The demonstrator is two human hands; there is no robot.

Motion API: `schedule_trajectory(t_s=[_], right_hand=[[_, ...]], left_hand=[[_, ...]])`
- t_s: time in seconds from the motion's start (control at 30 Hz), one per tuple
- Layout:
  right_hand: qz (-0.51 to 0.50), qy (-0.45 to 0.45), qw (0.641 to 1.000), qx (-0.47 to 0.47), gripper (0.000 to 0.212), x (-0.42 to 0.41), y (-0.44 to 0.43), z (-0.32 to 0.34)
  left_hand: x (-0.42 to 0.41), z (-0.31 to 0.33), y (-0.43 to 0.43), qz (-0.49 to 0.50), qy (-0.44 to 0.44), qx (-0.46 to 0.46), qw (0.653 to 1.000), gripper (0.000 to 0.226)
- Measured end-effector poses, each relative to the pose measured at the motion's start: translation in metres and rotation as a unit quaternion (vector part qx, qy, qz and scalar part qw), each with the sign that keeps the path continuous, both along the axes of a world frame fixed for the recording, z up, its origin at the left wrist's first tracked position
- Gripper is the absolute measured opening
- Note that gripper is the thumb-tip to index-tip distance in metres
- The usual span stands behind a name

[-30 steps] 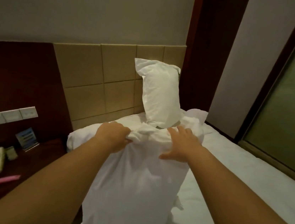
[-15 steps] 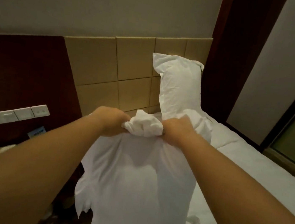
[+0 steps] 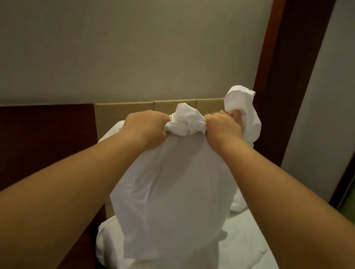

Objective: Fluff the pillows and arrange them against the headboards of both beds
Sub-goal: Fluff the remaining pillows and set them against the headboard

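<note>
Second pillow (image 3: pixel 251 123) mostly behind nearer pillow (image 3: pixel 174 190)

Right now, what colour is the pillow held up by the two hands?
The pillow is plain white, without pattern, best seen in the head view.

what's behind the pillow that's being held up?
A second white pillow shows past its upper right edge, in front of the tan headboard. The held pillow covers most of both; the lower part of that other pillow is mostly hidden.
</note>
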State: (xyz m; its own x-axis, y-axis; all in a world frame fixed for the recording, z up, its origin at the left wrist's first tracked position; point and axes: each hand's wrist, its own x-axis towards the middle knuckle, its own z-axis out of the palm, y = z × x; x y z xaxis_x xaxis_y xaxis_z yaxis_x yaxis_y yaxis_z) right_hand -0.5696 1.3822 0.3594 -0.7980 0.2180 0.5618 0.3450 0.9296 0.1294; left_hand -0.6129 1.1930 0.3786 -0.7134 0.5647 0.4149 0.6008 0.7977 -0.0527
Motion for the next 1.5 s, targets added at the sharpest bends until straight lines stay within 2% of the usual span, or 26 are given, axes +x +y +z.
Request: schedule_trajectory(t_s=[0.2, 0.43, 0.57, 0.8, 0.93, 1.07, 1.2, 1.3, 1.37, 1.5], right_hand=[[-0.012, -0.015, 1.0, -0.02, 0.019, -0.058, 0.006, -0.039], [-0.033, -0.116, 0.993, 0.016, 0.016, -0.131, 0.035, -0.119], [-0.019, -0.155, 0.988, 0.001, 0.017, -0.21, 0.074, -0.153], [0.036, -0.138, 0.99, 0.002, 0.018, -0.348, 0.133, -0.139], [0.045, -0.128, 0.99, -0.039, 0.016, -0.414, 0.148, -0.156], [0.072, -0.194, 0.972, -0.107, 0.043, -0.459, 0.167, -0.175], [0.079, -0.25, 0.963, -0.06, 0.058, -0.49, 0.177, -0.16], [0.032, -0.269, 0.963, -0.013, 0.038, -0.514, 0.176, -0.14], [0.007, -0.212, 0.977, -0.028, 0.025, -0.524, 0.181, -0.123], [-0.002, -0.108, 0.994, 0.002, 0.019, -0.531, 0.188, -0.112]], left_hand=[[-0.053, -0.056, 0.008, -0.036, -0.065, 0.038, 0.997, 0.025], [-0.139, -0.128, 0.04, -0.036, -0.188, -0.015, 0.981, 0.03], [-0.219, -0.157, 0.08, -0.015, -0.228, -0.037, 0.973, 0.025], [-0.36, -0.139, 0.135, 0.028, -0.19, -0.03, 0.981, 0.023], [-0.42, -0.159, 0.144, 0.049, -0.162, -0.001, 0.985, 0.019], [-0.461, -0.187, 0.136, 0.076, -0.153, 0.024, 0.985, 0.04], [-0.481, -0.196, 0.13, 0.061, -0.069, -0.004, 0.996, 0.039], [-0.488, -0.192, 0.131, 0.059, -0.03, -0.048, 0.997, 0.034], [-0.493, -0.188, 0.132, 0.061, -0.022, -0.024, 0.998, 0.039], [-0.499, -0.174, 0.131, 0.074, 0.021, -0.003, 0.997, 0.04]])
